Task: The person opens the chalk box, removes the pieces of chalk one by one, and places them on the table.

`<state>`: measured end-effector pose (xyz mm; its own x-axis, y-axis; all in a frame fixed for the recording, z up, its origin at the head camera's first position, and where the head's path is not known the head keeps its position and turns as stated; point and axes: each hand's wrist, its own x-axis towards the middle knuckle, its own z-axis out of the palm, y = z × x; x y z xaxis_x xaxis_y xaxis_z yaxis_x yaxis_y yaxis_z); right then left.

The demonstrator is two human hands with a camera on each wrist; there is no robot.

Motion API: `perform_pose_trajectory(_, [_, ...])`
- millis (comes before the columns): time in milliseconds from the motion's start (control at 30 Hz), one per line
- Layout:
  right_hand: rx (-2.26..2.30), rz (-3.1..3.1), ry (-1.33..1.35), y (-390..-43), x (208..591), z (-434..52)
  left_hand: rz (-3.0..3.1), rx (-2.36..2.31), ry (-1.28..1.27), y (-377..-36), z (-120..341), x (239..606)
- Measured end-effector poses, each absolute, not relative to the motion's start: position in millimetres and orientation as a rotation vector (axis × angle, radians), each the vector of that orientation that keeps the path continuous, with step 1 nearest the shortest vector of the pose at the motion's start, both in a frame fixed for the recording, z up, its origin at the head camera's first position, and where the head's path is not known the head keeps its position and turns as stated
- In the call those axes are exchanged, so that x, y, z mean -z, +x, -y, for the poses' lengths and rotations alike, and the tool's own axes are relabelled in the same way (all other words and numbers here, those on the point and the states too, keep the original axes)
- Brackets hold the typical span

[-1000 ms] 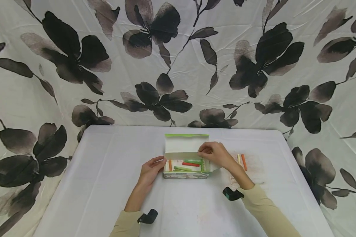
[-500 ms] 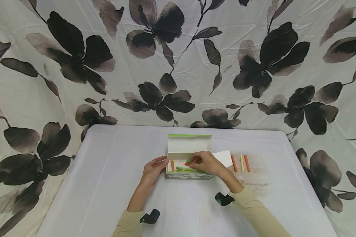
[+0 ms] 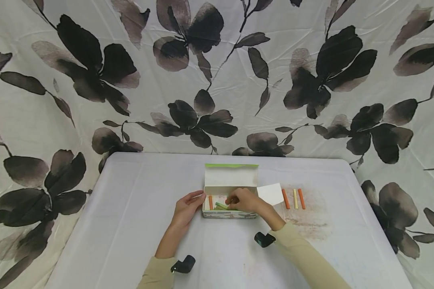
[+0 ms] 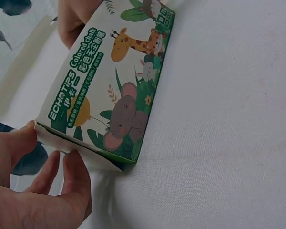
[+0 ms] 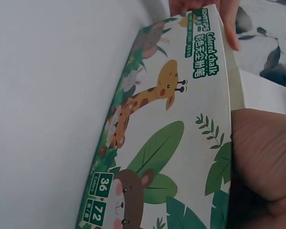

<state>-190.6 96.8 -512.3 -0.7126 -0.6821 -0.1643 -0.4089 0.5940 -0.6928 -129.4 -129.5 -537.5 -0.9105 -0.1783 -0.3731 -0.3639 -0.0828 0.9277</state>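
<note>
An open-lidded colored chalk box [image 3: 229, 215] stands on the white table, printed with a giraffe and an elephant [image 4: 126, 117]. My left hand [image 3: 187, 205] holds the box's left end; in the left wrist view the thumb rests on the corner and bent fingers press the end flap. Bent downward, my right hand [image 3: 246, 200] reaches into the box. Its fingertips are among the chalks and mostly hidden, so a grip cannot be made out. Inside lie an orange chalk [image 3: 210, 202] at the left and green chalk [image 3: 222, 206]; a bit of red shows at the right fingertips.
Right of the box, two orange-red chalks [image 3: 285, 199] and a pale yellow chalk [image 3: 295, 199] lie on the table. The box's white side flap [image 3: 270, 194] sticks out to the right. Chalk dust [image 3: 311, 222] marks the tablecloth. A floral cloth [image 3: 202, 80] hangs behind.
My right hand has come down from the box's right rim into the box and shifted left among the chalks. The green chalk near its fingers now lies more tilted. My left hand stays put.
</note>
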Motion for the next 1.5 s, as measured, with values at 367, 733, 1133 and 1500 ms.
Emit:
perform_pose_trajectory(367, [0.803, -2.387, -0.898, -191.1, 501.1, -87.7, -2.011, -2.164, -0.612, -131.2, 126.8, 538.5])
perform_pose_trajectory(733, [0.929, -2.393, -1.004, -194.2, 501.9, -102.0, -2.014, -2.147, -0.620, -129.8, 125.3, 537.6])
perform_pose_trajectory(1133, [1.109, -2.383, -0.997, -193.0, 484.9, -121.4, -1.997, -2.159, -0.623, -130.3, 126.8, 536.7])
perform_pose_trajectory(1500, [1.263, -2.406, -0.821, -193.7, 473.9, -149.4, -2.010, -2.125, -0.650, -131.4, 126.1, 532.9])
